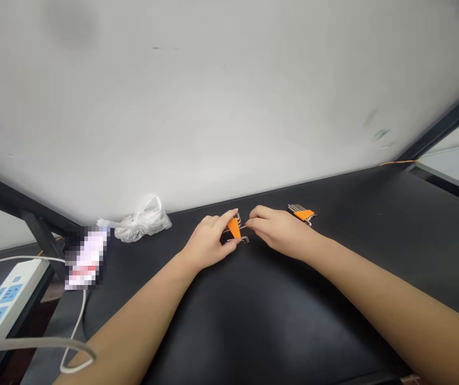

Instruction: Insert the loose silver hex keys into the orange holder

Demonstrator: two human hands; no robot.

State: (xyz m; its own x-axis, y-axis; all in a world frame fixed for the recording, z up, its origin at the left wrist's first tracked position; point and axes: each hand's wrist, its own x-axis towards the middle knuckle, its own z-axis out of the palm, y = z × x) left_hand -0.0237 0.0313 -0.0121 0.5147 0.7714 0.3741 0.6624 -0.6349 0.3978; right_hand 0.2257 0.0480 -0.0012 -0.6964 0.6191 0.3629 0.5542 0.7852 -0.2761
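Between thumb and fingers, my left hand [209, 240] grips an orange hex key holder [234, 228] just above the black tabletop. Several bent metal hex keys [245, 239] stick out of it, their short ends toward the right. My right hand [272, 230] is closed beside the holder, its thumb and fingertips pinching the end of one thin hex key [243, 228] that runs from the holder. A second orange holder [304, 215], full of hex keys, lies on the table just beyond my right wrist, partly hidden by it.
A knotted clear plastic bag [143, 222] rests by the wall, left of my hands. Nearer stands a blurred-out pinkish-white item [87, 259]. A white power strip [8, 294] and a looping white cable [77, 326] are at the left edge. Dark frame bars [446, 128] flank the table.
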